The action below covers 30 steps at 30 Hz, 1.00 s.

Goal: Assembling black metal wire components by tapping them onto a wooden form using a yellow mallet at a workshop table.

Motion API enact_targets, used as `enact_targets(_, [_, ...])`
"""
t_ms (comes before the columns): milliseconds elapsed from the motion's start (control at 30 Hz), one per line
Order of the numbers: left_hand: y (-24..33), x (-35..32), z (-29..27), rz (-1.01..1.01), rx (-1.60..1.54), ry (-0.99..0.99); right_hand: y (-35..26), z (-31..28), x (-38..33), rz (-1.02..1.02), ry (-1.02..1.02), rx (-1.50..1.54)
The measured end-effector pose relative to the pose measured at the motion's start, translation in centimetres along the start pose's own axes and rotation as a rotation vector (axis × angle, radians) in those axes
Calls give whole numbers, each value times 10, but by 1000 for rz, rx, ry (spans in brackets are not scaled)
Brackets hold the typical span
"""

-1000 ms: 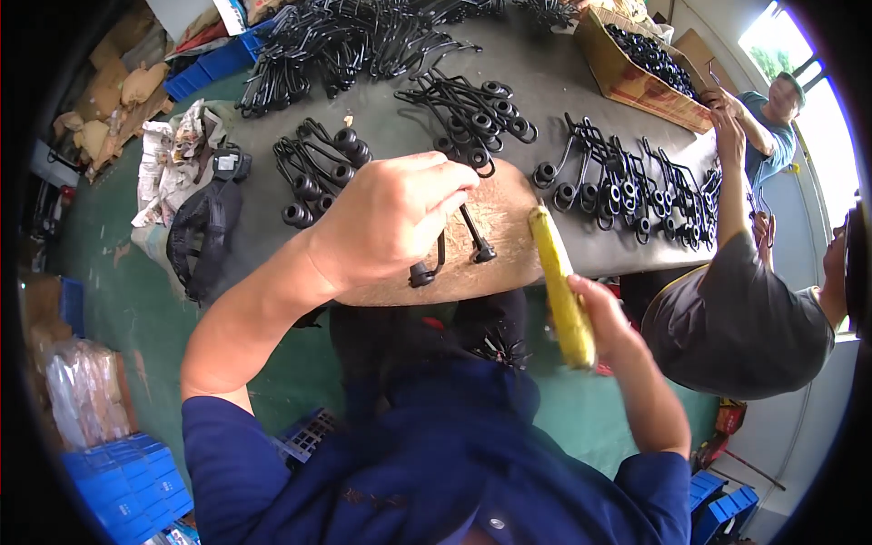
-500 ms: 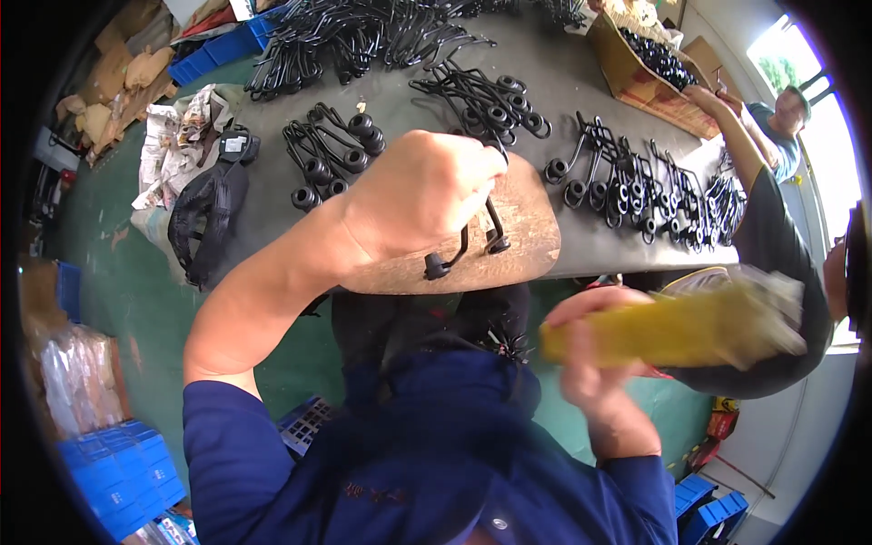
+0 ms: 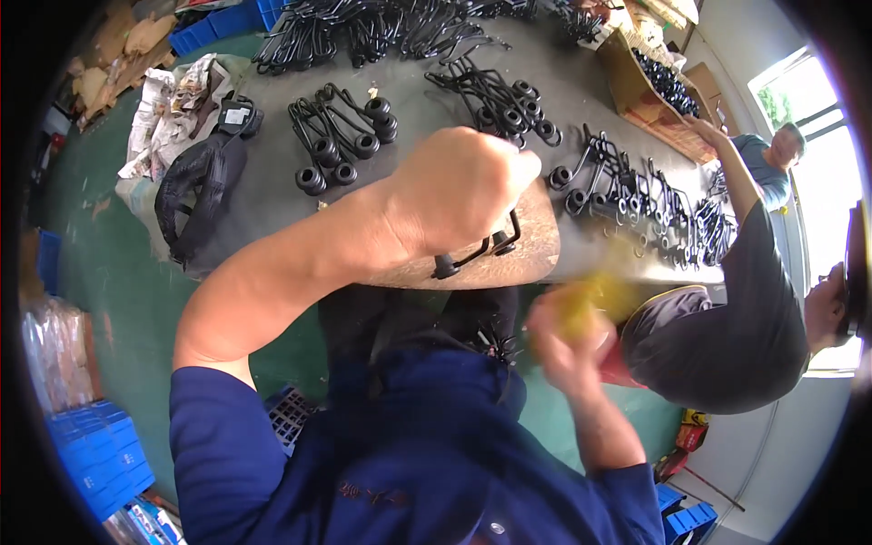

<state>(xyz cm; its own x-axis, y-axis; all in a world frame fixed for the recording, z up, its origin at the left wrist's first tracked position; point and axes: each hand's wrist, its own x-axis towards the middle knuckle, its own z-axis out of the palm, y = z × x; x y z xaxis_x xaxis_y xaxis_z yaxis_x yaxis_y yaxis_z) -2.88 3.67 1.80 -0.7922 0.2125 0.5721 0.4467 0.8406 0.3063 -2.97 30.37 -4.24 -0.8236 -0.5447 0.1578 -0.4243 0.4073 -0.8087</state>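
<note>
My left hand point(image 3: 459, 195) is closed on a black bent metal part point(image 3: 477, 254) and presses it onto a worn wooden board point(image 3: 527, 259) at the near edge of the grey table point(image 3: 272, 195). Two round ends of the part stick out below my fist. My right hand point(image 3: 568, 341) is below the table edge, blurred by motion, and grips a yellow-handled tool point(image 3: 590, 295). The tool's working end is too smeared to make out.
Rows of black coiled metal parts point(image 3: 341, 141) lie across the table, with more at the right point(image 3: 636, 195). A cardboard box point(image 3: 649, 86) of parts stands at the far right. Two other people point(image 3: 727, 309) work at the right. Blue crates point(image 3: 95, 454) sit on the green floor.
My right hand has swung the yellow tool from upright beside the board, out sideways, then down below the table edge. My left hand has stayed on the part.
</note>
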Motion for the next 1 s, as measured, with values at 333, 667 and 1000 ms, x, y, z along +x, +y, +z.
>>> enact_targets(333, [-16, -3, -4, -79, -82, 36, -73, -8, 7, 240, -1, 576])
enact_targets(667, [-21, 9, -8, -36, -45, -21, -3, 35, -13, 612, -668, 240])
enact_targets(1000, [-91, -17, -109, -464, -511, 190, 28, -12, 10, 253, -179, 202])
